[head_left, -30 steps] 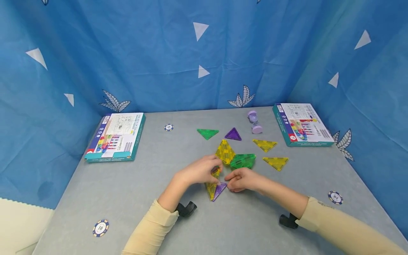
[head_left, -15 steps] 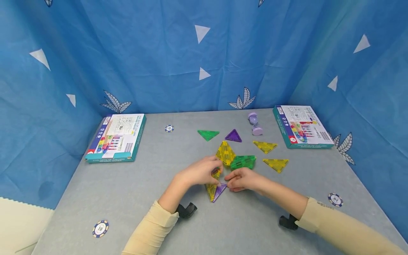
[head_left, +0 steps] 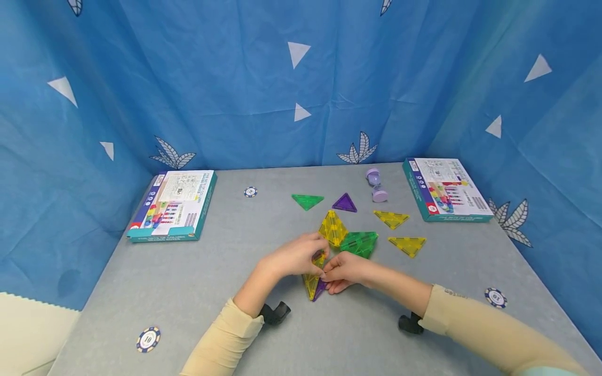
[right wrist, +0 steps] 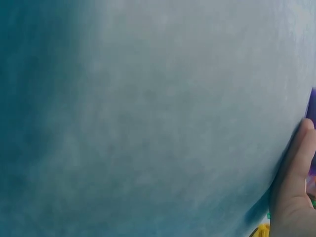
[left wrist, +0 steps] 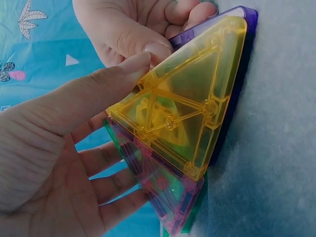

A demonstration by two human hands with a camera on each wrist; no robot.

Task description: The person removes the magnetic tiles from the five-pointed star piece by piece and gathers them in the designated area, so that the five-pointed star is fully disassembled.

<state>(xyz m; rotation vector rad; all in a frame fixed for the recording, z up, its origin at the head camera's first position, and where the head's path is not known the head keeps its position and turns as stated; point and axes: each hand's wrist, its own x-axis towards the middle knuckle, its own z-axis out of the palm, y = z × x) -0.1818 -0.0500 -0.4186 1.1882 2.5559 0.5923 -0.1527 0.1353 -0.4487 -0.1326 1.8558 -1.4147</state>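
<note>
My left hand (head_left: 298, 254) holds a small build of see-through triangular magnetic tiles, thumb on its upper edge and fingers behind. In the left wrist view a yellow tile (left wrist: 195, 79) faces me, with a pink tile (left wrist: 165, 192) below it and green showing behind. A purple tile (left wrist: 251, 32) stands close behind the yellow one. My right hand (head_left: 348, 269) pinches the purple tile, thumb near the left thumb; its fingertips are partly hidden. Just beyond the hands stand a raised yellow tile shape (head_left: 333, 228) and a raised green one (head_left: 359, 244).
Flat on the grey table lie a green triangle (head_left: 308, 201), a purple triangle (head_left: 345, 202) and two yellow triangles (head_left: 391, 218). A lilac hourglass (head_left: 376, 185) lies behind them. Boxes stand at left (head_left: 171, 206) and right (head_left: 447, 189). Poker chips (head_left: 148, 339) lie around.
My right hand has moved left onto the purple tile, which now tilts up closer against the yellow one. The left hand stays in place.
</note>
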